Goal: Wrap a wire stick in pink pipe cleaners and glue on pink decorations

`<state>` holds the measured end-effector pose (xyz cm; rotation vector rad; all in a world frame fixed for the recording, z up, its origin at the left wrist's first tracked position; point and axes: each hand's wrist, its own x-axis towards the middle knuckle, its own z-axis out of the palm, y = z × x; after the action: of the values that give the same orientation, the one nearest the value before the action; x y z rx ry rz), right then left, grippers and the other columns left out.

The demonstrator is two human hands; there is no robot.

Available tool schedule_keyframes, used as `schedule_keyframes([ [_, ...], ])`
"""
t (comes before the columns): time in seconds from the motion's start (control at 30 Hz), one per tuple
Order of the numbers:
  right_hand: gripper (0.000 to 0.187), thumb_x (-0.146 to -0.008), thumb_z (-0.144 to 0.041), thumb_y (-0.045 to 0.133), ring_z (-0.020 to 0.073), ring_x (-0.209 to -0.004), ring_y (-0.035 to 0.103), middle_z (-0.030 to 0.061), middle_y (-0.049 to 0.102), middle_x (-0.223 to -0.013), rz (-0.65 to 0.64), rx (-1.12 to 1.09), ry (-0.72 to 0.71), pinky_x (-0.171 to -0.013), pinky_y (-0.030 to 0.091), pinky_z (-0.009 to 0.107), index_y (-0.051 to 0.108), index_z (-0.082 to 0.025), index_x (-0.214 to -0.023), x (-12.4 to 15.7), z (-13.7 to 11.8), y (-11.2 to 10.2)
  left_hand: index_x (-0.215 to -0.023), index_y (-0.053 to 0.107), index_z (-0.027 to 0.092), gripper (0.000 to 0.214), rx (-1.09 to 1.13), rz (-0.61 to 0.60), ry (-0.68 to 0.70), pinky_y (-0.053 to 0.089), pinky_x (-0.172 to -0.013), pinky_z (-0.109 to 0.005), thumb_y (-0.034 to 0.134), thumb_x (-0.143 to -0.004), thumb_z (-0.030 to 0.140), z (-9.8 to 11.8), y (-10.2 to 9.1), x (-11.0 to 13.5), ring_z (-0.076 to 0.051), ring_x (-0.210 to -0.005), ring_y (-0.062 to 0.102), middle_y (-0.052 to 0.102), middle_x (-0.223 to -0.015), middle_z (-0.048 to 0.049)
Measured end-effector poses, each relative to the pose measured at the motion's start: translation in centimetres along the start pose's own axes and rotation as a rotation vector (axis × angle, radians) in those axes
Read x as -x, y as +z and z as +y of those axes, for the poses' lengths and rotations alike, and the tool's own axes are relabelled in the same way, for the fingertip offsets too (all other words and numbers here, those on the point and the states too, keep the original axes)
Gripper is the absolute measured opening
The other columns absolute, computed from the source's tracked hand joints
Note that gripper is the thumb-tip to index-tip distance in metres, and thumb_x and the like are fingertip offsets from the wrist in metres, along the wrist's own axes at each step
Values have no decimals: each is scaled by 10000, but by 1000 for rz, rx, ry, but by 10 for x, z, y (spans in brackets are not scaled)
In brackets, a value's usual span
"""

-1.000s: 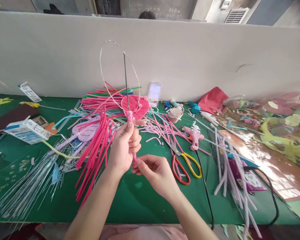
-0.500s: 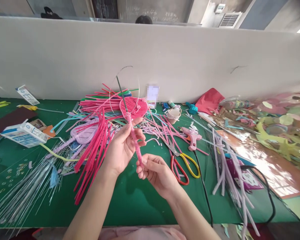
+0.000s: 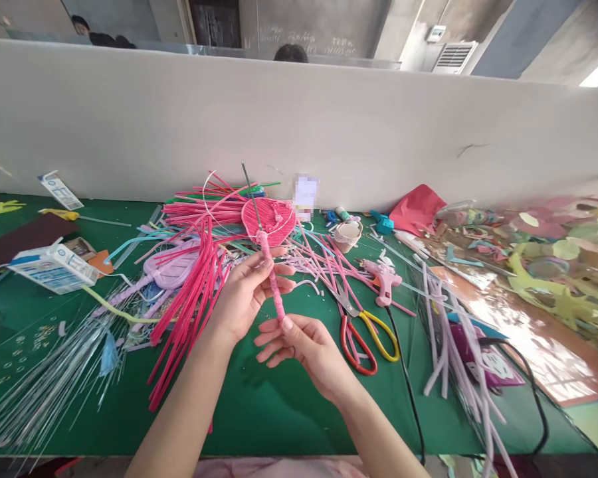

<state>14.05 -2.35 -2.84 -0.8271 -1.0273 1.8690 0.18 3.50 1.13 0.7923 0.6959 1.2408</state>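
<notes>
The left hand [image 3: 244, 295] pinches a pink stick [image 3: 276, 292] by its upper part; the right hand [image 3: 303, 345] holds its bottom end. Scissors [image 3: 350, 308] lie on the green table [image 3: 264, 428].

We see a fuzzy, matt pink stick [image 3: 275, 287], scissors [image 3: 355, 313] with smooth metal blades and glossy plastic grips, and near the desk's [image 3: 299, 425] right edge, a shiny orange sheet [image 3: 553, 362].
</notes>
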Motion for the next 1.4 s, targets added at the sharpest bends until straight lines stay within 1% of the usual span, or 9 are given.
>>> schedule_keyframes([
  [0.17, 480, -952, -565, 468, 177, -700, 701, 102, 737, -851, 114, 506, -103, -634, 498, 261, 692, -142, -913, 3, 6, 6, -1063, 723, 145, 202, -48, -10, -38, 582, -667, -240, 657, -882, 207, -3, -1, -1, -140, -632, 720, 773, -810, -60],
  [0.33, 444, -1012, -376, 343, 118, -492, 484, 43, 601, -631, 320, 1280, -344, -498, 248, 249, 581, -169, -699, 1, 15, 8, -1062, 715, 132, 203, -74, 8, -60, 582, -666, -250, 646, -885, 203, -5, 0, -2, -153, -649, 729, 775, -833, -73],
  [0.47, 403, -999, -315, 358, 95, -461, 345, 4, 512, -570, 401, 1432, -424, -489, 166, 249, 497, -182, -645, -3, 20, 7, -1067, 706, 137, 226, -98, -4, -44, 593, -683, -277, 681, -865, 235, -7, -1, -1, -175, -692, 737, 776, -866, -80],
  [0.8, 399, -975, -349, 390, 85, -486, 257, -44, 366, -539, 277, 1183, -312, -506, 189, 248, 301, -203, -614, -4, 17, 5, -1017, 701, 129, 176, -63, -42, -57, 569, -596, -207, 669, -875, 228, -7, 1, 2, -116, -580, 675, 721, -724, -38],
  [0.93, 405, -964, -396, 439, 95, -502, 346, -20, 474, -569, 306, 1044, -283, -512, 254, 242, 455, -193, -614, -4, 18, 4, -1013, 695, 127, 159, -28, -28, -27, 568, -588, -207, 663, -878, 204, -7, 0, 2, -117, -583, 667, 700, -723, -29],
  [1.0, 330, -920, -446, 540, 115, -557, 491, 13, 601, -652, 326, 818, -235, -539, 353, 231, 610, -180, -739, -3, 15, 4, -1006, 694, 125, 142, 37, -2, 15, 569, -594, -204, 653, -884, 183, -6, 0, 2, -110, -589, 658, 679, -715, -17],
  [1.1, 342, -823, -492, 681, 163, -687, 656, 56, 713, -804, 277, 371, -141, -608, 487, 247, 690, -169, -934, 1, 6, 6, -989, 695, 120, 115, 172, 28, 77, 573, -606, -198, 634, -893, 142, -2, 1, 3, -94, -596, 642, 650, -707, -2],
  [1.2, 337, -790, -472, 730, 160, -698, 694, 73, 747, -849, 196, 96, -102, -620, 531, 247, 716, -160, -918, 7, -4, 9, -984, 695, 114, 116, 262, 20, 102, 584, -617, -199, 614, -901, 108, 2, 4, 4, -85, -596, 634, 636, -710, 2],
  [1.4, 330, -817, -463, 708, 141, -665, 699, 90, 765, -798, 178, -89, -94, -606, 539, 223, 762, -140, -855, 9, -9, 10, -1029, 690, 111, 177, 281, -57, 111, 599, -629, -210, 536, -944, 91, 6, 7, 8, -85, -614, 639, 637, -728, -1],
])
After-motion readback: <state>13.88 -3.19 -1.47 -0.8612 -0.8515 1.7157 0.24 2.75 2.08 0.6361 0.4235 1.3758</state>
